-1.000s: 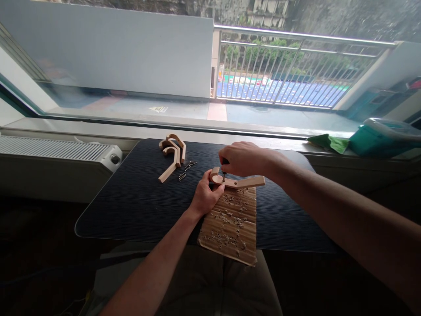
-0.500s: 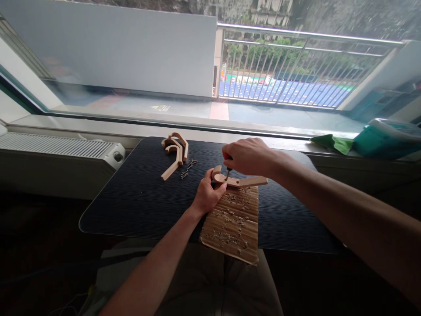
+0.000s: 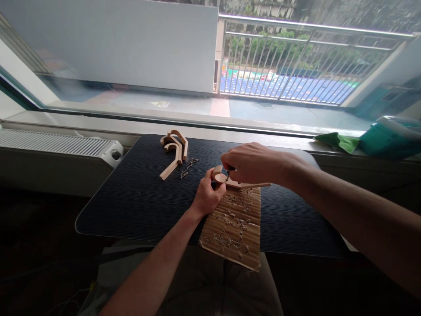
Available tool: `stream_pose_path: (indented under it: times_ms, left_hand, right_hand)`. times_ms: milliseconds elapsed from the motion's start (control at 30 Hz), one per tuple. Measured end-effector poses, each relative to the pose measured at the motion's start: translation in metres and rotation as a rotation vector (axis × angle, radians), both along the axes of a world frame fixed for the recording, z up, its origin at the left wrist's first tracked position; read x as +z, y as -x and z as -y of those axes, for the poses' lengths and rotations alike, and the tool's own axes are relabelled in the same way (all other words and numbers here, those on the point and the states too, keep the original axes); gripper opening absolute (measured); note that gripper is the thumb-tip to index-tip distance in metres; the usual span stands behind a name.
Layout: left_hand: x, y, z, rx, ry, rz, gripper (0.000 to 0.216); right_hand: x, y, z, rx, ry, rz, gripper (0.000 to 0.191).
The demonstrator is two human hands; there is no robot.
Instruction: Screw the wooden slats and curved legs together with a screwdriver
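My left hand (image 3: 209, 195) is closed around the curved end of a pale wooden hook (image 3: 245, 185), thumb along the near side. The hook lies on its side over the far end of a corrugated cardboard piece (image 3: 226, 224) pitted with many holes. Above it, my right hand (image 3: 255, 161) grips a screwdriver (image 3: 228, 175). Its shaft points down onto the hook near the curve; my fingers hide most of the handle. Whether a screw sits under the tip cannot be made out. Part of the hook's straight arm is behind my right hand.
More wooden hooks (image 3: 179, 153) lie in a cluster at the back left of the dark table (image 3: 138, 202), several screws (image 3: 188, 168) beside them. A radiator (image 3: 62, 147) stands at the left. On the sill at right are a green cloth (image 3: 338, 141) and a teal container (image 3: 388, 138).
My right hand has lowered and turned on the screwdriver, now covering more of the hook. The left hand keeps its hold. The view has tilted slightly.
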State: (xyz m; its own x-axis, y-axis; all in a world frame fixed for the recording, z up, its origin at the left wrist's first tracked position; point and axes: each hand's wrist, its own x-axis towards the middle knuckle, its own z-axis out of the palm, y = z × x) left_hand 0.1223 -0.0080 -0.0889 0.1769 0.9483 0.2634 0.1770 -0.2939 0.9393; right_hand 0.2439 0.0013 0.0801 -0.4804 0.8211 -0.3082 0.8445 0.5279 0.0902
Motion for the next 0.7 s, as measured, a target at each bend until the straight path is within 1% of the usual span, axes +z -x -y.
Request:
stream_pose_path:
  times_ms: [100, 267, 433, 600, 700]
  left_hand:
    - [0.0, 0.0, 0.0, 0.0, -0.008, -0.007, 0.041]
    - [-0.001, -0.001, 0.0, 0.001, -0.013, -0.018, 0.039]
    - [-0.003, -0.001, -0.001, -0.012, -0.023, -0.015, 0.039]
    - [-0.001, -0.001, 0.0, -0.007, -0.028, -0.014, 0.037]
    - [0.0, 0.0, 0.001, -0.003, -0.03, -0.007, 0.039]
  right_hand:
    - [0.0, -0.003, -0.004, -0.009, 0.02, -0.005, 0.022]
    - [0.001, -0.003, -0.02, -0.089, 0.109, 0.0, 0.024]
    - [-0.002, 0.001, -0.03, -0.121, 0.115, -0.013, 0.024]
    - [0.0, 0.001, -0.024, -0.139, 0.113, 0.0, 0.025]
    - [0.002, -0.002, -0.016, -0.072, 0.105, -0.007, 0.026]
